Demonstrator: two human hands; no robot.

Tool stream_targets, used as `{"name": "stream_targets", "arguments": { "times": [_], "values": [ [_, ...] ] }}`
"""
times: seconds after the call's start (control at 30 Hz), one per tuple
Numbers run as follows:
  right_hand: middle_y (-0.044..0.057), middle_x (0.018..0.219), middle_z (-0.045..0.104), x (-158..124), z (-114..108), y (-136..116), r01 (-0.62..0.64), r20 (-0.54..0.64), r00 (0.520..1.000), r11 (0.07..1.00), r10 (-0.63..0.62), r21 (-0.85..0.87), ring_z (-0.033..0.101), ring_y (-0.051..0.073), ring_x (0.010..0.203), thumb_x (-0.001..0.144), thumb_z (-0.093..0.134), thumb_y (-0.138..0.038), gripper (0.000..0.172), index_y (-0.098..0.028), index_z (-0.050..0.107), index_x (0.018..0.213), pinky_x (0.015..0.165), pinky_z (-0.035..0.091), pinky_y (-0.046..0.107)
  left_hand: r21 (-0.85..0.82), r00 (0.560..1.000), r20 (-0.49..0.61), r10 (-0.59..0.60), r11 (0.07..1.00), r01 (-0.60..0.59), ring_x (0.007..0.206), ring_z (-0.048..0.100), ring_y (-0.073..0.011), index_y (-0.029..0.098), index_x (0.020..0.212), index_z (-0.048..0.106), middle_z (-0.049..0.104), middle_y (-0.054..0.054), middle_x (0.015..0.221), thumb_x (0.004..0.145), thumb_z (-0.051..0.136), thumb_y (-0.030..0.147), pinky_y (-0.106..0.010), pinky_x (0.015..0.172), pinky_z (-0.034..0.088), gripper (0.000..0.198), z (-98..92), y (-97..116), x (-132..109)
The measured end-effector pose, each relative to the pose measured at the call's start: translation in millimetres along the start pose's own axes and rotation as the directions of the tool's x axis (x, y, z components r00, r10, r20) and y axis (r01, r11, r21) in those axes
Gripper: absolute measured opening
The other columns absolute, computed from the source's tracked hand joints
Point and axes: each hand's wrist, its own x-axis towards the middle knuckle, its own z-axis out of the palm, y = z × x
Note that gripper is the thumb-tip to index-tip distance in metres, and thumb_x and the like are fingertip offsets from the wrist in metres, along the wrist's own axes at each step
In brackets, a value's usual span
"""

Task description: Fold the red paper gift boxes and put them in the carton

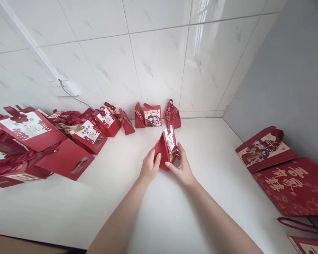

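Observation:
Between my two hands is a small red triangular gift box [162, 151] with a white printed panel on its right face. My left hand [150, 164] grips its left side, thumb laid against the red card. On the right side, my right hand [182, 165] holds the lower corner, with the thumb at the front and the fingers behind. The box's peak points up and away from me; its back is hidden. Just beyond it, near the wall, stand a red box with a cartoon couple [153, 116] and another triangular red box [172, 115].
Many red gift boxes [79, 158] are piled on the left of the white table [116, 208]. Larger red gift bags [294, 185] lie at the right by the grey panel [288, 88]. A tiled wall [159, 63] with a socket [63, 89] and cable borders the back.

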Motion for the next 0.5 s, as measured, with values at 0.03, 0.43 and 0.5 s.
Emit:
{"name": "stream_targets", "arguments": {
  "times": [0.03,0.43,0.5],
  "values": [
    [0.008,0.152,0.025,0,1,1,0.015,-0.012,1.0,1.0,-0.015,-0.022,0.032,0.027,0.137,0.076,0.072,-0.05,0.098,-0.031,0.011,0.151,0.111,0.035,0.049,0.044,1.0,-0.014,-0.001,0.999,0.002,0.118,0.055,-0.0245,0.026,0.137,0.046,0.058,-0.007,0.13,0.094,0.042,0.042,-0.036,0.102,0.043,0.047,0.2,-1,-1],
    [0.01,0.15,0.028,-1,5,2,0.072,-0.023,0.997,0.995,-0.074,-0.071,0.037,0.029,0.133,0.072,0.075,-0.05,0.1,-0.029,0.017,0.149,0.107,0.039,0.047,0.356,0.987,-0.113,0.115,0.932,-0.068,0.098,0.062,-0.0281,0.022,0.098,0.07,0.07,-0.011,0.098,0.091,0.047,0.038,-0.042,0.094,0.041,0.029,-7.1,-15,2],
    [0.01,0.149,0.029,-1,6,0,0.061,-0.055,0.996,0.995,-0.066,-0.083,0.038,0.029,0.132,0.071,0.076,-0.052,0.1,-0.028,0.018,0.149,0.107,0.039,0.047,0.336,0.993,-0.104,0.05,0.942,-0.012,0.1,0.061,-0.0281,0.022,0.105,0.069,0.069,-0.011,0.098,0.092,0.044,0.039,-0.043,0.096,0.04,0.033,-5.4,-14,1]
  ]
}}
